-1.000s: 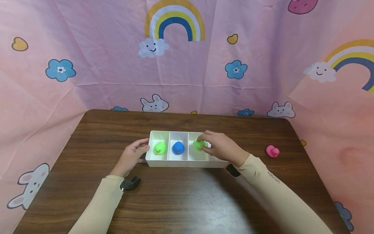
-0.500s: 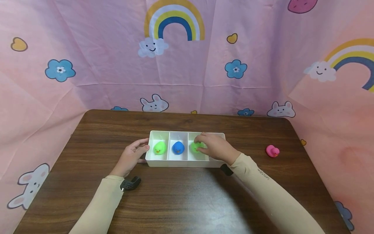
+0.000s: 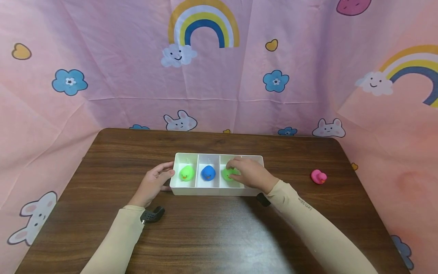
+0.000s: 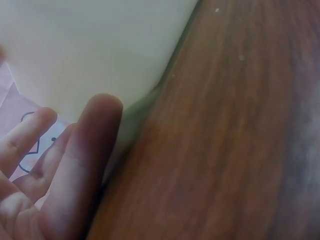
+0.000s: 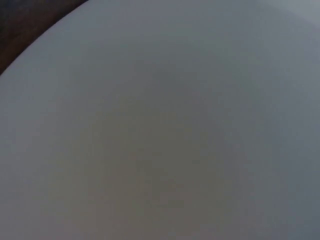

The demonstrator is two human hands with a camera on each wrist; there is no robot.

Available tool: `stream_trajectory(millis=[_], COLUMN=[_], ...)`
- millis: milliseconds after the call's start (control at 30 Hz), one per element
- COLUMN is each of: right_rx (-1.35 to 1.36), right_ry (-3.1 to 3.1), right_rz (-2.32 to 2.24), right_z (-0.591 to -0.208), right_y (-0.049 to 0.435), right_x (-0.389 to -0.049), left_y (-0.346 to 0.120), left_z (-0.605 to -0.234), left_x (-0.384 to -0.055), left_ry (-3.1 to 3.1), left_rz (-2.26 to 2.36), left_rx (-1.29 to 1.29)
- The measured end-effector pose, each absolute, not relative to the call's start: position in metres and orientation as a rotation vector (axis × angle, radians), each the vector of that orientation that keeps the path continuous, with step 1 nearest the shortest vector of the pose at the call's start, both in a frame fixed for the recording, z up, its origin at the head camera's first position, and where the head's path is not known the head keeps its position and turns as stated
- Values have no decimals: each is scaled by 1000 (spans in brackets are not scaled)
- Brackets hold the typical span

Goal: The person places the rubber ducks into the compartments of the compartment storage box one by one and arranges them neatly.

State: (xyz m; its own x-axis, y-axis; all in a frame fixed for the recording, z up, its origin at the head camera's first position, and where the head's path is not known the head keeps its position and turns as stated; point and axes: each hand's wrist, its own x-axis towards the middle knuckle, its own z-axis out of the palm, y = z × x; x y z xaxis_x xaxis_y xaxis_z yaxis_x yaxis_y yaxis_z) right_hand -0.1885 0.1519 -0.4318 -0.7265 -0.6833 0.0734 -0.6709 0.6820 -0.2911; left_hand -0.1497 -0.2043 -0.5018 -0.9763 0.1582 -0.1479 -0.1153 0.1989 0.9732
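A white divided box [image 3: 215, 192] rests on the wooden table. A green rubber duck [image 3: 186, 173] sits in its leftmost compartment, with a blue rubber duck [image 3: 208, 173] beside it. In the third compartment, my right hand [image 3: 251, 173] grips another green duck [image 3: 227, 174] between thumb and fingers, partly covering it. My left hand [image 3: 154, 184] touches the box's left end with extended fingertips; in the left wrist view, the fingers [image 4: 82, 160] lie against the pale wall. Blurred white box surface [image 5: 160, 125] fills most of the right wrist view.
A pink rubber duck [image 3: 319, 177] lies on the table [image 3: 212, 236] to the right of the box. Behind and at the sides hangs a pink patterned cloth [image 3: 137, 68]. The right hand and forearm hide much of the rightmost compartment.
My right hand has shifted slightly left and down with the green duck, lowering it into the third compartment. The left hand and the box have stayed in place.
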Motion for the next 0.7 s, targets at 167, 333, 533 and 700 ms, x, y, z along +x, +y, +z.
stream_trajectory(millis=[167, 333, 533, 700], right_rx=[-1132, -1054, -987, -982], right_ry=[2840, 2827, 2820, 2820], right_rz=[-469, -449, -411, -414], right_z=[-432, -428, -427, -427], right_y=[151, 149, 146, 145], right_x=[-187, -186, -187, -188], left_y=[-204, -205, -205, -205], left_z=[-505, -506, -503, -502], left_x=[-151, -151, -150, -150], left_ry=[2247, 2246, 2261, 2257], left_rz=[1874, 1873, 1857, 1858], left_rx=[45, 44, 38, 53])
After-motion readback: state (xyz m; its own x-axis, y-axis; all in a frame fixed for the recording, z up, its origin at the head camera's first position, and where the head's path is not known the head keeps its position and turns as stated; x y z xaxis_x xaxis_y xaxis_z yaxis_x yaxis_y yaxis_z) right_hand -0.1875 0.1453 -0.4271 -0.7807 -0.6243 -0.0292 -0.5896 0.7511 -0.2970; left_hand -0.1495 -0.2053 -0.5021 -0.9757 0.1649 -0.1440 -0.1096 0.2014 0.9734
